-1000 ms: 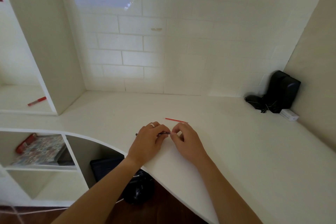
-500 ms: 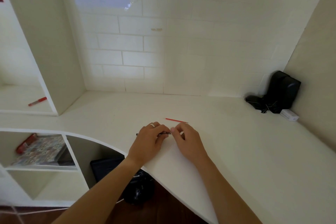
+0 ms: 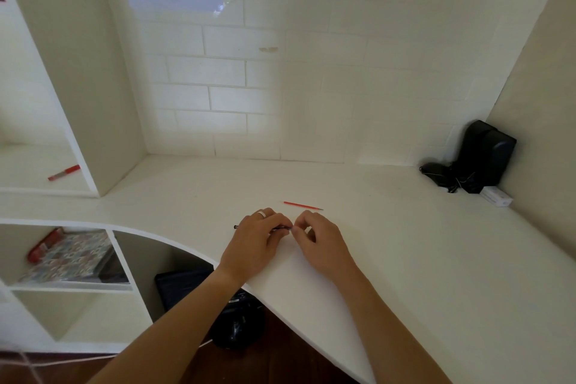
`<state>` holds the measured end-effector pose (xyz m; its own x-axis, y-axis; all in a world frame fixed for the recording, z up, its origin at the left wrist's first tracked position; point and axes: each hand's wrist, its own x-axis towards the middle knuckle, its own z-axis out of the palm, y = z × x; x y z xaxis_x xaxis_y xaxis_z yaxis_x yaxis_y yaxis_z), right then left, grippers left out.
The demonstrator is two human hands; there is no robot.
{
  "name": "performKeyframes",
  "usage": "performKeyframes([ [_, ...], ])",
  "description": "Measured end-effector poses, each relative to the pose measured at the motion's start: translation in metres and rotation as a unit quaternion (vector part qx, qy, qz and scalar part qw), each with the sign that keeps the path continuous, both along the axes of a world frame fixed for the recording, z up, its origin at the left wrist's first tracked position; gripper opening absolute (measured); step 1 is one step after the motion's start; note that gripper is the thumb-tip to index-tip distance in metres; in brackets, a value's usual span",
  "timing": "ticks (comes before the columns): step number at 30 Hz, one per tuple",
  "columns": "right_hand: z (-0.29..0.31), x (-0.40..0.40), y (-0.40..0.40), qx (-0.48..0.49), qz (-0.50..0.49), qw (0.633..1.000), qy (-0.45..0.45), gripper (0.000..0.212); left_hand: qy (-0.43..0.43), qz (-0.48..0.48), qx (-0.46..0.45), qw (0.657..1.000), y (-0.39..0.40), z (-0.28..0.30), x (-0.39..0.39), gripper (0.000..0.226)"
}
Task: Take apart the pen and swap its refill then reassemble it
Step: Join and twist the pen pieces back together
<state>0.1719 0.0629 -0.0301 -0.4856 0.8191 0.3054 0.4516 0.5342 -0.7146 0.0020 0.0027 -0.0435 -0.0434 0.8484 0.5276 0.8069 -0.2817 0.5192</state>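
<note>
A thin dark pen (image 3: 280, 228) lies across the white desk (image 3: 405, 259), mostly covered by my hands. Only its left tip, sticking out past my knuckles, and a short stretch between my fingers show. My left hand (image 3: 254, 243), with a ring on one finger, is closed around the pen's barrel. My right hand (image 3: 321, 243) pinches the pen's right end with thumb and fingertips. A red refill (image 3: 302, 205) lies loose on the desk just behind my hands, touching neither.
A black speaker (image 3: 484, 156) with cables and a small white box (image 3: 496, 196) sit in the far right corner. A red marker (image 3: 64, 172) lies on the left shelf. A patterned box (image 3: 68, 256) fills the cubby below; dark objects sit under the desk.
My right hand's fingers have shifted slightly at the pen's end. The left hand and the red refill stay where they were.
</note>
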Motion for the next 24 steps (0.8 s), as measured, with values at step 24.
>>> performKeyframes([
  [24,0.0028,0.002,-0.0062,0.006,0.028,0.999,-0.032,0.031,-0.022,0.007,0.005,1.0,-0.0047,0.0039,0.0011,0.022],
])
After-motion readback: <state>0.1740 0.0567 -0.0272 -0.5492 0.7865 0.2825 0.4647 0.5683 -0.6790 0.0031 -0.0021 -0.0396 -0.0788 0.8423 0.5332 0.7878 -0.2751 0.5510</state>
